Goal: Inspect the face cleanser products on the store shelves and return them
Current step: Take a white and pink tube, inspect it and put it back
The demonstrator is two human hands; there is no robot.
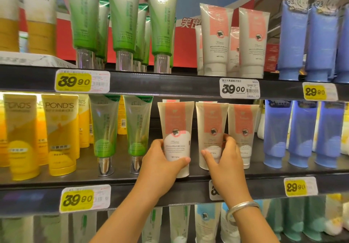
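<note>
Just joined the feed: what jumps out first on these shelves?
Both hands on the middle shelf: the left hand grips one pink-and-white tube, the right hand grips the next tube. Yellow 39.90 tags stand out on the shelf edges at left, and a silver bangle circles the right wrist.

The single head view faces the store shelves (pixel 170 84) squarely from close range, angled slightly downward.
</note>
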